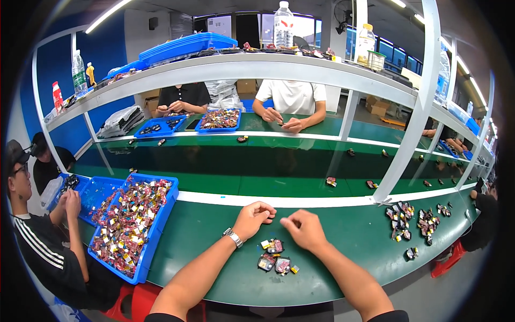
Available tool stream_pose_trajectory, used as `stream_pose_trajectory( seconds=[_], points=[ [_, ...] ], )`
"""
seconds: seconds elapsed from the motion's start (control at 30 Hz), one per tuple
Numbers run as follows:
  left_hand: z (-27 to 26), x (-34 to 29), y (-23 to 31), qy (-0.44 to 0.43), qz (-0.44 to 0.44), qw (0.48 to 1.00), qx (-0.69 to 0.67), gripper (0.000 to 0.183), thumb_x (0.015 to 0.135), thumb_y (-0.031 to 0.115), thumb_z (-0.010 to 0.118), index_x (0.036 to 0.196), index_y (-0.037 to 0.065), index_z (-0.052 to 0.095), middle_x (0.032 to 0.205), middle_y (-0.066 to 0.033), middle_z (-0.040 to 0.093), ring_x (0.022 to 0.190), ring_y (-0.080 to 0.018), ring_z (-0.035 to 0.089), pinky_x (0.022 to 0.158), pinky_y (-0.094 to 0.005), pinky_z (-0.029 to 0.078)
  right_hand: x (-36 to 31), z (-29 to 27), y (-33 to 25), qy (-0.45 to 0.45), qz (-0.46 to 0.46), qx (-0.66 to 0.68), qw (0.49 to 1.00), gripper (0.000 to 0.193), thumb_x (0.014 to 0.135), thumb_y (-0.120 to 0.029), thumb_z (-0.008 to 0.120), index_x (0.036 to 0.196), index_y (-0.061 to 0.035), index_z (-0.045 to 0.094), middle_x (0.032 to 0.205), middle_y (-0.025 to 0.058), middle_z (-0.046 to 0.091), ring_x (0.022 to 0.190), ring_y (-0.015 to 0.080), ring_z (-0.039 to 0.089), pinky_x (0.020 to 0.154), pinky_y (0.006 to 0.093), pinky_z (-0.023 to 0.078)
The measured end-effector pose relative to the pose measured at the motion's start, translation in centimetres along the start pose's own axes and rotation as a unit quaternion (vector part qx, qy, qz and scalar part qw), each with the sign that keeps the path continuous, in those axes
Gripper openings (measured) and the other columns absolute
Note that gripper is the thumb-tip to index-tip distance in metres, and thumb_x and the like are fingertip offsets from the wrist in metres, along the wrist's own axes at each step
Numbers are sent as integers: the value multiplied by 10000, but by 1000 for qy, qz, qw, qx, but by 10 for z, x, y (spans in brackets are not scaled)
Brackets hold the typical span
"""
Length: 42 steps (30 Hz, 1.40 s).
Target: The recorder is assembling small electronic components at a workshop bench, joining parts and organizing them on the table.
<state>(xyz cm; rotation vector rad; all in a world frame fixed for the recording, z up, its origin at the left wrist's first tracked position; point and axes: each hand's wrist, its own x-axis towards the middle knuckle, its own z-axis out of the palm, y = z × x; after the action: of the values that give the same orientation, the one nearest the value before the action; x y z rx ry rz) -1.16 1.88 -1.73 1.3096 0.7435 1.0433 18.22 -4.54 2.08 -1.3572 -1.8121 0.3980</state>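
Small assemblies (282,265): three, dark-cased with red, white and yellow bits, clustered on the green bench (236,284), on the near side of the hands.
Weight and feel: I judge them light, stiff in the casing; the yellow and white tabs look thinner, likely easy to bend or tear. The casings look smooth, perhaps a little slippery.
Hold: I would pinch one casing by opposite edges, thumb against finger, clear of the tabs.
Left hand (255,220): fingers curled, thumb near the fingertips; I cannot tell whether a tiny part sits between them.
Right hand (304,229): loosely curled, knuckles up, a gap between it and the left; fingertips hidden, so I cannot tell if it grips anything.
Blue tray (159,231): left of the hands, heaped with red, white and yellow parts (129,222); the pile looks prone to snagging.
Loose groups (399,219): more dark-cased pieces, well to the right.
Far side: white rail (300,202), then a green belt (257,182) with scattered pieces.
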Motion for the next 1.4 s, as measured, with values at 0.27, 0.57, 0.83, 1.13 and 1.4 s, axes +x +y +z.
stream_pose_trajectory(
  seconds=[0.27, 0.57, 0.83, 1.13, 1.4],
  points=[
    [12, -6, 4, -37, 8, 994, 106, 153, 946, 9, 518, 1060, -25, 615, 1047, -120, 683, 964, -162, 655, 836, -294, 538, -26, -16, -8, -208, -39, -23, 977, 334, 789, -311, 768, 979, -52, 673, 923, 107, 646, 837, 236, 629, 770, 347, 511],
    [15, -7, 17, -89, -23, 993, 76, 202, 957, 86, 544, 1118, -20, 601, 1015, -103, 692, 871, -126, 641, 764, -271, 526, -14, -9, 12, -160, 64, 213, 962, 173, 802, -64, 745, 946, -37, 654, 780, 2, 644, 691, 57, 561, 649, 237, 487],
    [16, -3, 25, -154, -42, 979, 127, 263, 963, 111, 572, 1192, -19, 583, 1028, -84, 687, 891, -99, 627, 759, -263, 528, 1, -6, 27, -41, 97, 256, 961, 222, 810, -26, 747, 994, 4, 627, 888, 45, 663, 797, 86, 623, 726, 223, 520],
    [18, -15, 25, -182, -67, 981, 16, 352, 985, 153, 540, 1299, -5, 525, 1131, -100, 654, 982, -141, 637, 818, -308, 564, -13, -9, 14, -25, 40, 197, 979, 133, 803, -51, 750, 901, -1, 675, 784, 41, 685, 693, 69, 610, 652, 234, 507],
    [21, -15, 27, -199, -92, 975, -23, 410, 960, 3, 505, 1366, -16, 450, 1220, -140, 620, 1079, -177, 624, 897, -327, 558, -10, -8, 7, 37, -36, 152, 987, 112, 783, -16, 742, 882, -7, 690, 909, 81, 653, 736, 151, 639, 654, 267, 525]
  ],
)
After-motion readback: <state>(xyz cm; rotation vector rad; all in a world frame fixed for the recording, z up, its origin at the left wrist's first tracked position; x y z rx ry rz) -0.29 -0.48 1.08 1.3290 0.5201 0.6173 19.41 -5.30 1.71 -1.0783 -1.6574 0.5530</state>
